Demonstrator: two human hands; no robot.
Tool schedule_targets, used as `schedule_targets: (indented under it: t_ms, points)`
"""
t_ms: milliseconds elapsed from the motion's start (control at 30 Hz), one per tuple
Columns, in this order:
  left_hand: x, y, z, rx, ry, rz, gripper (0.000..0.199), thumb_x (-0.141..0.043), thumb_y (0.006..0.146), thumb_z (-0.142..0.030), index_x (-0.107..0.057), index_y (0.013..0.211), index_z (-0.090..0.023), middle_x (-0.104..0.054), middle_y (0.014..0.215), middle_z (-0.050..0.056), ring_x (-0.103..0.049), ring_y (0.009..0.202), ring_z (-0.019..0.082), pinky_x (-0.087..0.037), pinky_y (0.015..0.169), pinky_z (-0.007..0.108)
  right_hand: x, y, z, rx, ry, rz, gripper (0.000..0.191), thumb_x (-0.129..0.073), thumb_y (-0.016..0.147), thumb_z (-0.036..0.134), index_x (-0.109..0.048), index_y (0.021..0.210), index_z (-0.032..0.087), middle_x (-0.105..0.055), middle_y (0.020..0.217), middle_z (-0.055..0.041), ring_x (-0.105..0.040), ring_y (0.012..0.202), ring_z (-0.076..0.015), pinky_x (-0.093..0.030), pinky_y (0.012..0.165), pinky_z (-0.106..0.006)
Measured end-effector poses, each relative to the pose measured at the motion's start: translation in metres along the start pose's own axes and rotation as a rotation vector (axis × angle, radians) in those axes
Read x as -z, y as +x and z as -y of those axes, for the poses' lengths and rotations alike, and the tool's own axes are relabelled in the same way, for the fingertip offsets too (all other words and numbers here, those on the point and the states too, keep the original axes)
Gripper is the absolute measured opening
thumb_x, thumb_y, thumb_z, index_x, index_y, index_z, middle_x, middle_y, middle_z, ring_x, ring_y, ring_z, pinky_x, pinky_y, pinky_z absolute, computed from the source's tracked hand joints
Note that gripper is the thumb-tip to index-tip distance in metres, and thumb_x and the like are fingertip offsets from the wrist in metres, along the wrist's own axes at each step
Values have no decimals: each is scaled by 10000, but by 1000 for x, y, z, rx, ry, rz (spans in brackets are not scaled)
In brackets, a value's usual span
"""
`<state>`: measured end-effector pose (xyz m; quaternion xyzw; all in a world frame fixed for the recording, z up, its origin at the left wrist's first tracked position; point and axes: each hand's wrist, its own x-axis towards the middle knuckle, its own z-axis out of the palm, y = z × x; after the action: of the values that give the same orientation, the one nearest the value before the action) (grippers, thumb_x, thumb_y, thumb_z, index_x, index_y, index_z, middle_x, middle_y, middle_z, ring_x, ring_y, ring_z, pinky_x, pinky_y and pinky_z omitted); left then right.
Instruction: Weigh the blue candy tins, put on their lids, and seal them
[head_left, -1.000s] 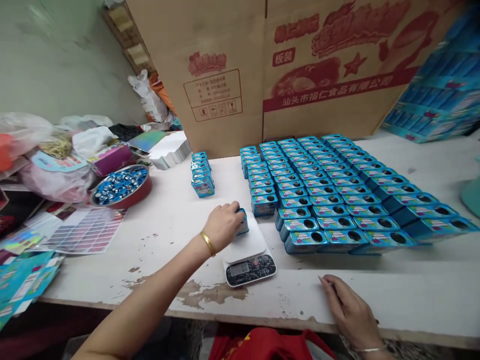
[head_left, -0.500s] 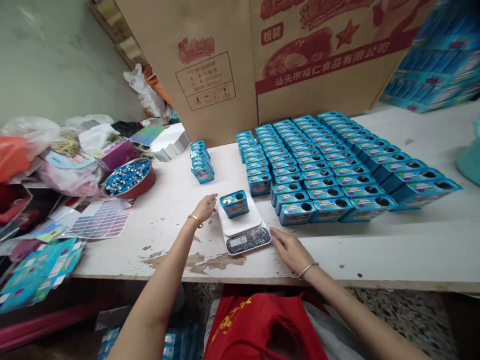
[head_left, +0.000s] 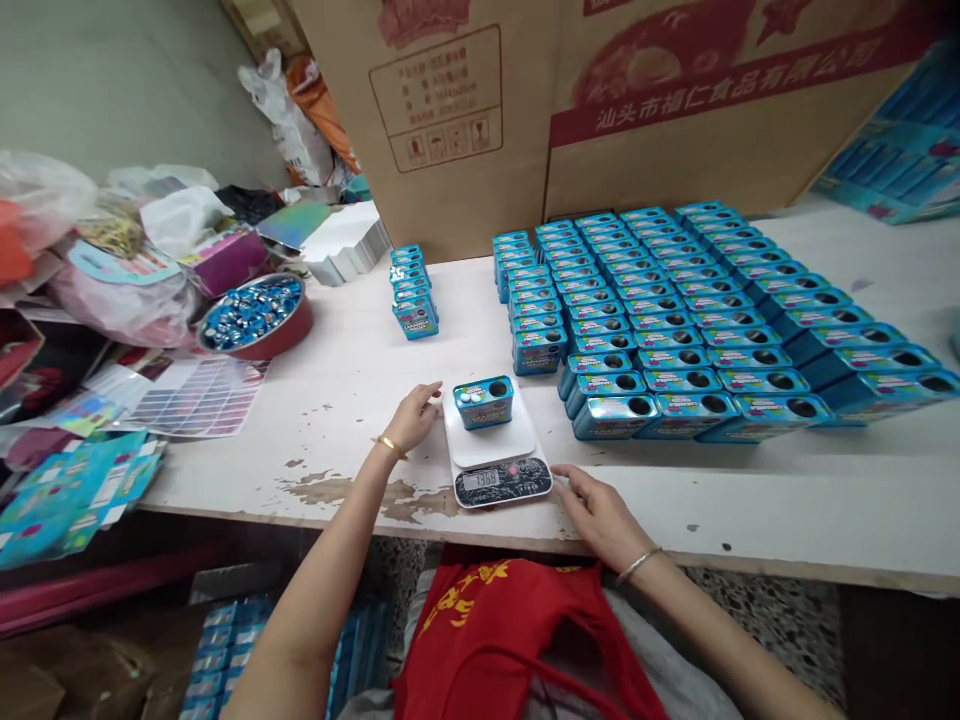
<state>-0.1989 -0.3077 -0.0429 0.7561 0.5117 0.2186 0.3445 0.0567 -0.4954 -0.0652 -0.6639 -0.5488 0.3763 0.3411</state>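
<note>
A white kitchen scale (head_left: 491, 455) with a dark control panel stands near the table's front edge. On its platform rests a blue tin (head_left: 484, 404) with a round dark hole and small white pieces on top. The scale's display shows digits, not sharp enough to read surely. Beside the scale's left edge is my left hand (head_left: 416, 416), fingers loosely stretched and holding nothing. My right hand (head_left: 600, 508) lies low on the table at the scale's right front corner, its fingertips at or very near the edge; it is open and grips nothing.
Rows of blue tins (head_left: 675, 330) fill the right of the table; a short row of tins (head_left: 414, 300) stands behind the scale. On the left are a red bowl of blue-wrapped pieces (head_left: 259, 315), printed sheets (head_left: 187, 395) and plastic bags. A large carton (head_left: 465, 200) stands behind.
My view has shifted and tilted downward. The tin stays on the scale, and the display's digits look different. Both hands keep almost the same places beside the scale.
</note>
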Motion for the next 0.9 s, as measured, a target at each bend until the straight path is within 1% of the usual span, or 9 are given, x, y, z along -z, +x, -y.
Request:
schedule_targets:
  t_ms: [67,133,233,333,400,533,700,800,900]
  points:
    - [5,-16,-10,-135,98,-145,374,-465,841,-166,-569,1199,-188,-604,1026,69,-587,828,133,-509,805,304,12,5,13,20,27,-37,310,-440,856,446,-609,827,189,-570,612,-15,-534,597,-175,-431,596,-281]
    - [8,-33,-26,-259,163,-266,318,-450,902,-241,-559,1196,-189,-608,1013,79,-582,920,160,-492,835,325,25,16,29,35,136,9,319,-459,848,486,-538,729,201,-523,611,-1,-483,574,-145,-397,557,-262]
    - [8,-53,-51,-405,309,-347,329,-485,916,-306,-553,1220,-200,-604,1084,106,-555,1034,200,-458,891,369,42,40,57,-38,361,192,357,-486,821,552,-494,788,196,-498,634,29,-368,467,-83,-301,450,-224]
    - [2,-62,-67,-495,478,-342,413,-552,884,-361,-533,1269,-213,-565,1251,133,-496,1180,253,-384,987,435,52,67,83,-39,434,318,369,-508,804,561,-470,847,197,-512,638,44,-304,417,-56,-238,409,-208]
    - [-2,-62,-73,-509,543,-336,440,-562,877,-384,-526,1279,-208,-532,1327,143,-447,1256,279,-331,1036,469,55,84,98,39,351,337,327,-511,814,520,-474,811,195,-500,607,50,-314,424,-59,-250,419,-208]
    - [-13,-53,-82,-503,609,-316,398,-526,897,-390,-542,1243,-193,-487,1399,141,-388,1328,292,-260,1088,511,54,110,119,191,67,328,234,-485,857,359,-525,711,181,-501,573,37,-395,486,-81,-311,480,-214]
    - [-29,-37,-96,-509,616,-253,349,-466,928,-341,-541,1242,-208,-448,1446,111,-350,1370,289,-210,1118,532,50,130,137,285,-284,302,170,-486,850,171,-593,718,164,-576,614,8,-495,591,-114,-371,573,-225]
    - [-31,-34,-96,-490,544,-285,357,-475,923,-303,-520,1268,-221,-468,1425,116,-358,1368,274,-213,1123,527,46,136,146,324,-450,317,142,-514,833,128,-633,764,162,-653,738,-31,-565,698,-138,-404,639,-233]
    - [-25,-37,-90,-450,449,-360,366,-504,910,-296,-510,1267,-219,-510,1369,129,-390,1342,266,-260,1107,515,40,139,152,395,-566,372,132,-554,805,107,-659,766,176,-670,753,-40,-584,719,-152,-411,649,-234]
